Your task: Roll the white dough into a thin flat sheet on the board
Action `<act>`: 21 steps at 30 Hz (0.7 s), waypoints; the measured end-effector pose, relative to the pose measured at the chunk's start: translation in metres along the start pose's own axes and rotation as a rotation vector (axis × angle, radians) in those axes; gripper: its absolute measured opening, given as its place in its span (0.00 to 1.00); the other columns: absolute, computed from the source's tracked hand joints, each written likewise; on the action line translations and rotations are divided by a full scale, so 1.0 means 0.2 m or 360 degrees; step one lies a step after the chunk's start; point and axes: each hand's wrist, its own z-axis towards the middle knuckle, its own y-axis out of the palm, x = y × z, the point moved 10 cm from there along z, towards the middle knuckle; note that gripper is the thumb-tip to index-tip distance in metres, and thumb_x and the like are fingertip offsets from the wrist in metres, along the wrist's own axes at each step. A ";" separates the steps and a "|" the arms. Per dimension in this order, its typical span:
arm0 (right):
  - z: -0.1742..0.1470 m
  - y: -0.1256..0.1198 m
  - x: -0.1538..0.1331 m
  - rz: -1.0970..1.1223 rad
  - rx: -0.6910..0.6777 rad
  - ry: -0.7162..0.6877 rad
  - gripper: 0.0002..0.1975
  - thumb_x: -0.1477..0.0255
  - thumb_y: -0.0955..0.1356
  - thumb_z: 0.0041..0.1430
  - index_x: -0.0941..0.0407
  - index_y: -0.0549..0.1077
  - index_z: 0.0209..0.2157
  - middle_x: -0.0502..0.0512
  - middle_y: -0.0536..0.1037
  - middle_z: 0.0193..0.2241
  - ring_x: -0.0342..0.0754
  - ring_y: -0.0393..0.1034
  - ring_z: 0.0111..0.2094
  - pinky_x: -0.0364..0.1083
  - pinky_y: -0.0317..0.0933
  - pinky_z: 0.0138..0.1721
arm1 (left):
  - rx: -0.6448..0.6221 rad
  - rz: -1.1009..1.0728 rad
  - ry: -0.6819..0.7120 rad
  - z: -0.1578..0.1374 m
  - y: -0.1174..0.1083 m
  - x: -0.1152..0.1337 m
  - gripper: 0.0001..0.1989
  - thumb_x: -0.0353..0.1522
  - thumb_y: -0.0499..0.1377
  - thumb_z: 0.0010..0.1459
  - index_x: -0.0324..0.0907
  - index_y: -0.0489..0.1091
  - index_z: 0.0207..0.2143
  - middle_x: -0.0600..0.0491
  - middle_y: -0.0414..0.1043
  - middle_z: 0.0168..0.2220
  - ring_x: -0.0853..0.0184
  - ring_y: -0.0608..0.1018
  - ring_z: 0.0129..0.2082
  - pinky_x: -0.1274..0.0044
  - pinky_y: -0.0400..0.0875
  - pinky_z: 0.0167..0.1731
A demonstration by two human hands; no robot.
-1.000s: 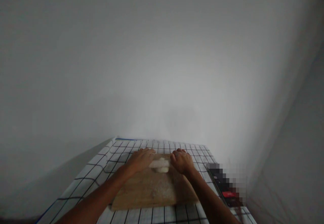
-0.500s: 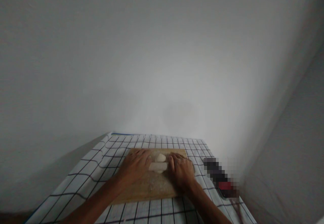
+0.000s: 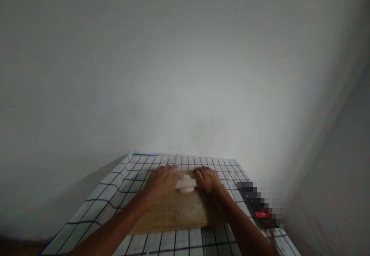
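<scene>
Lying crosswise, left to right

A pale cylindrical rolling pin spans a rounded off-white lump of dough, its long axis roughly parallel to the nearby far edge of the brown wooden board. The bare left hand and bare right hand cover its ends (whether fingers close around it, I cannot tell). Beneath spreads white, black-checked cloth; beyond its far edge rises a plain greyish wall.

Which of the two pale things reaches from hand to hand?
The rolling pin: straight, crosswise, running from the left hand to the right hand. The rounded dough shows at its near and far sides.
</scene>
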 end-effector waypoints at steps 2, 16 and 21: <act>-0.02 0.01 0.01 0.0021 0.0038 -0.0004 0.19 0.73 0.57 0.74 0.57 0.77 0.51 0.62 0.80 0.53 0.52 0.70 0.59 0.53 0.59 0.63 | 0.0072 0.0022 0.0021 -0.03 -0.04 0.04 0.17 0.31 0.49 0.69 0.42 0.73 0.53 0.42 0.79 0.51 0.55 0.79 0.51 0.62 0.70 0.52; -0.40 -0.12 -0.15 0.0127 0.0147 0.0086 0.20 0.67 0.56 0.75 0.49 0.78 0.52 0.51 0.76 0.60 0.55 0.64 0.65 0.56 0.56 0.64 | 0.0396 0.0172 0.0503 -0.31 -0.03 0.18 0.14 0.27 0.49 0.68 0.41 0.74 0.46 0.44 0.77 0.56 0.54 0.78 0.54 0.57 0.73 0.53; -0.29 -0.13 -0.12 0.0065 0.0066 0.0113 0.20 0.66 0.55 0.75 0.50 0.77 0.49 0.54 0.78 0.56 0.53 0.68 0.60 0.55 0.58 0.62 | 0.0348 0.0163 0.0458 -0.28 -0.03 0.16 0.14 0.27 0.50 0.69 0.42 0.75 0.47 0.45 0.76 0.57 0.54 0.77 0.56 0.58 0.71 0.55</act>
